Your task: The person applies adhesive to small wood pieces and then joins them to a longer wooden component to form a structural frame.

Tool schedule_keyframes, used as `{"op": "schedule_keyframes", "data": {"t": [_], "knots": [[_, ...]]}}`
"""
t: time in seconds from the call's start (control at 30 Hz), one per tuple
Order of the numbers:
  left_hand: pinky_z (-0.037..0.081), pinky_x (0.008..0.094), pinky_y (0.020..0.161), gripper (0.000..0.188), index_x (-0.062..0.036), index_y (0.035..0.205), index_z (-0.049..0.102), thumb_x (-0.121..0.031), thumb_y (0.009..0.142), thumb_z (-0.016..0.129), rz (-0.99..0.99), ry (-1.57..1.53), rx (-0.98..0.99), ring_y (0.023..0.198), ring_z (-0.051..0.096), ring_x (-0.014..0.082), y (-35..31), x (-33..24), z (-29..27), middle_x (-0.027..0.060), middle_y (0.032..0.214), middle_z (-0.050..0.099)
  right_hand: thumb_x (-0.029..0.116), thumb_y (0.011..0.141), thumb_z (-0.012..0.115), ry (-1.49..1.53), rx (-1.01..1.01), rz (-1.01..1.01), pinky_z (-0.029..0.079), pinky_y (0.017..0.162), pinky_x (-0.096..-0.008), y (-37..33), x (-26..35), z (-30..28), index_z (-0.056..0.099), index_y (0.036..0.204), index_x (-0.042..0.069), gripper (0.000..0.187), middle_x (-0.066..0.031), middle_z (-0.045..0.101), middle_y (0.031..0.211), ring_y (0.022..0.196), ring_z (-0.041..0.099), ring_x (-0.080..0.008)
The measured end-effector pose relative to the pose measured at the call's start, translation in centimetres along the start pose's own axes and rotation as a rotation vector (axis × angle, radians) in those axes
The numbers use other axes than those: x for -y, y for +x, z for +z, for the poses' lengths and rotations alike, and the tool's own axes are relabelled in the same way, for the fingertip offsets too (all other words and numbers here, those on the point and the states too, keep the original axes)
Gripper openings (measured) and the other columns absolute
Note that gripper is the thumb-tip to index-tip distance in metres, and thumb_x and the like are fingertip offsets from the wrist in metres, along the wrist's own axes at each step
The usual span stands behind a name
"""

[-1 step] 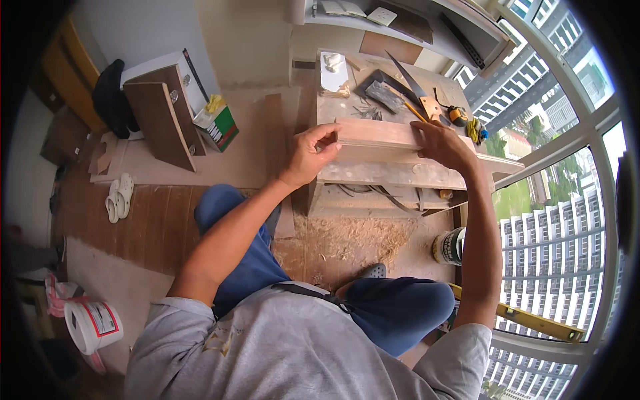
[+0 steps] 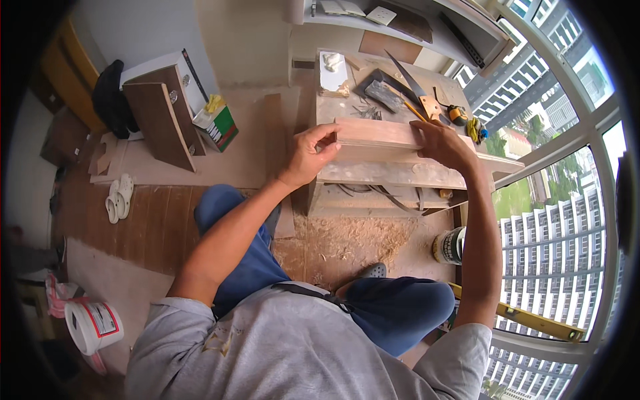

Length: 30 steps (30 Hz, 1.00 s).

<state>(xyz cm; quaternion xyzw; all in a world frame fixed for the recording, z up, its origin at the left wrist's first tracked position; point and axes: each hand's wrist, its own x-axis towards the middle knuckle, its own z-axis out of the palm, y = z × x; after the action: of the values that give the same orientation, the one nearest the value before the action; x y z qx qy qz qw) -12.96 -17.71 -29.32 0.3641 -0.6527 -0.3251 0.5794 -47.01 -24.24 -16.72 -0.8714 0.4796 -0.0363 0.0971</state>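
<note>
A narrow wooden board (image 2: pixel 379 132) lies along the near edge of the low workbench (image 2: pixel 347 175), with pale pinkish wood showing on top. At its left end my left hand (image 2: pixel 312 155) is closed, thumb and fingers pinching the corner. My right hand (image 2: pixel 445 143) grips the board further right, fingers on top and the thumb at its near side. A yellow pencil (image 2: pixel 412 111) sticks out by my right fingers; whether they hold it I cannot tell. Beyond lie a handsaw (image 2: pixel 408 77), a dark tray (image 2: pixel 380 90) and a tape measure (image 2: pixel 457 116).
Wood shavings (image 2: pixel 347 243) cover the floor before the bench. A bucket (image 2: pixel 449 246) and a yellow spirit level (image 2: pixel 540 323) stand to the right by the windows. Cabinet panels (image 2: pixel 160 123) lean at the left; a white bucket (image 2: pixel 94 327) sits lower left.
</note>
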Motion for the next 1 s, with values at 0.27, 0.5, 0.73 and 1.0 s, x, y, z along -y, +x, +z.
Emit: {"op": "schedule_keyframes", "data": {"t": [0.27, 0.5, 0.73, 1.0], "knots": [[0.057, 0.0365, 0.077, 0.030, -0.0025, 0.121, 0.069, 0.000, 0.092, 0.074, 0.260, 0.339, -0.043, 0.082, 0.070, 0.0263, -0.1, -1.8, 0.0, 0.0131, 0.095, 0.071, 0.009, 0.078, 0.086, 0.013, -0.029, -0.026, 0.051, 0.106, -0.0476, -0.3, 0.7, -0.3, 0.060, 0.147, 0.009, 0.074, -0.0207, 0.068, 0.131, 0.122, 0.065, -0.0400], [0.055, 0.0313, 0.072, 0.034, -0.0037, 0.125, 0.069, 0.002, 0.092, 0.075, 0.225, 0.313, -0.021, 0.081, 0.067, 0.0179, -0.1, -1.5, -0.3, 0.0099, 0.095, 0.070, 0.009, 0.079, 0.084, 0.052, -0.029, -0.044, 0.051, 0.106, -0.0459, -0.1, 0.6, -0.1, 0.059, 0.148, 0.010, 0.073, -0.0201, 0.067, 0.133, 0.122, 0.065, -0.0390], [0.055, 0.0310, 0.073, 0.031, -0.0018, 0.123, 0.070, 0.002, 0.093, 0.075, 0.266, 0.286, -0.037, 0.080, 0.066, 0.0164, -0.1, -1.6, 0.2, 0.0100, 0.094, 0.070, 0.012, 0.080, 0.085, 0.066, -0.055, -0.054, 0.052, 0.102, -0.0462, -0.4, -0.6, 0.8, 0.059, 0.149, 0.010, 0.074, -0.0192, 0.067, 0.131, 0.118, 0.066, -0.0386], [0.054, 0.0300, 0.071, 0.031, 0.0003, 0.124, 0.072, 0.002, 0.093, 0.075, 0.215, 0.375, -0.020, 0.078, 0.065, 0.0151, -0.1, -2.2, 0.6, 0.0100, 0.094, 0.071, 0.022, 0.083, 0.085, 0.020, -0.128, -0.068, 0.052, 0.107, -0.0459, -0.2, -1.9, 2.3, 0.060, 0.149, 0.011, 0.071, -0.0196, 0.066, 0.137, 0.127, 0.064, -0.0374]]}}
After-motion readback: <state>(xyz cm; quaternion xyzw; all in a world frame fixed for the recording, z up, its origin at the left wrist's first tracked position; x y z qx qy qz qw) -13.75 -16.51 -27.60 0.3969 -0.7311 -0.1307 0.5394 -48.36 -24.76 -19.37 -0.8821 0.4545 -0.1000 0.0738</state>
